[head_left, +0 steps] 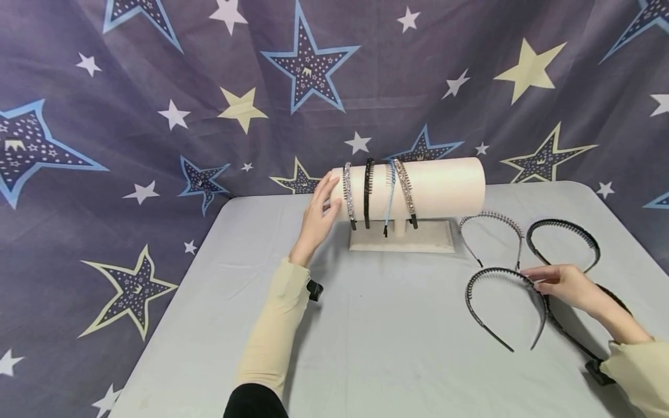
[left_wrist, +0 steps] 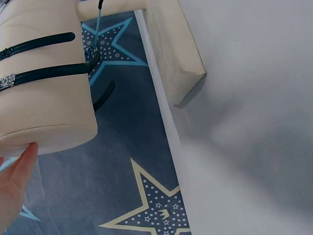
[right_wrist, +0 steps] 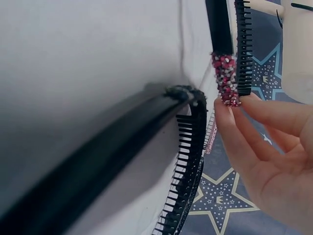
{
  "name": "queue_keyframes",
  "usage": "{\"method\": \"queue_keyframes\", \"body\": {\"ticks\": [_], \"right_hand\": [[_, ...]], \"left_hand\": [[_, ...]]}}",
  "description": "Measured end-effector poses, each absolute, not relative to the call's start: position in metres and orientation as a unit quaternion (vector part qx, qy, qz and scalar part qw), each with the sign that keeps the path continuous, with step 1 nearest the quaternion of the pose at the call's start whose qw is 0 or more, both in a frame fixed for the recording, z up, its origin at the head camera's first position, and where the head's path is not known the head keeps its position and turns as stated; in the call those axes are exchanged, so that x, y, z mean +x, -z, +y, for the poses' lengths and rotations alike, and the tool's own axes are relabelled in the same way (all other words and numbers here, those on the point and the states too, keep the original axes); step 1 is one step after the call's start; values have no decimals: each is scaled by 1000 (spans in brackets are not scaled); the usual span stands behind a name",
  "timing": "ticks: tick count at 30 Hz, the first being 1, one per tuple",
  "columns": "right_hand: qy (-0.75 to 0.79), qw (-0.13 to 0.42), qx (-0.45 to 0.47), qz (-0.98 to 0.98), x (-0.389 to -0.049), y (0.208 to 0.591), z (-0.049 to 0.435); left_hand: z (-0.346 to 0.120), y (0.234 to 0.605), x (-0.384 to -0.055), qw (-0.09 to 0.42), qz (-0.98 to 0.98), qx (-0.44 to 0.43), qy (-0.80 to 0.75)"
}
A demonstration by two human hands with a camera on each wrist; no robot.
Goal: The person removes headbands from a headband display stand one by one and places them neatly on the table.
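A cream headband display roll on a T-shaped stand carries several toothed headbands: a silver one, a black one, a blue one and another sparkly one. My left hand touches the roll's left end with nearly straight fingers; part of that hand shows at the lower left of the left wrist view. At the right, my right hand pinches the side of a dark headband between thumb and fingers. In the right wrist view that headband shows pink and silver stones.
Behind the held headband lie a pinkish headband and a black one. Another black headband lies partly hidden under my right forearm. The stand's flat base rests on the grey table, against a star-patterned curtain.
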State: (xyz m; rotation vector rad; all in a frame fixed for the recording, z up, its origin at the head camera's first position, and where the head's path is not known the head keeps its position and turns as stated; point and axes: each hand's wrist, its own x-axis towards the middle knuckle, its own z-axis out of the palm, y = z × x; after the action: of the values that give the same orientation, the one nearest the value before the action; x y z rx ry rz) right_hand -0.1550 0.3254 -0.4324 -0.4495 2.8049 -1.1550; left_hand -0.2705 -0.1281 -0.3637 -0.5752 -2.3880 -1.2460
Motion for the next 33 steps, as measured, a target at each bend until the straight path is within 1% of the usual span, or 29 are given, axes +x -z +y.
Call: {"method": "queue_keyframes", "body": {"ticks": [18, 26, 33], "right_hand": [[339, -12, -184, 922, -155, 439, 324], [332, -33, -180, 925, -153, 426, 318], [331, -58, -191, 922, -156, 411, 300]], "left_hand": [[-128, 365, -272, 196, -843, -213, 453], [-128, 365, -271, 193, -846, -209, 451], [-128, 365, -272, 195, -844, -209, 455]]}}
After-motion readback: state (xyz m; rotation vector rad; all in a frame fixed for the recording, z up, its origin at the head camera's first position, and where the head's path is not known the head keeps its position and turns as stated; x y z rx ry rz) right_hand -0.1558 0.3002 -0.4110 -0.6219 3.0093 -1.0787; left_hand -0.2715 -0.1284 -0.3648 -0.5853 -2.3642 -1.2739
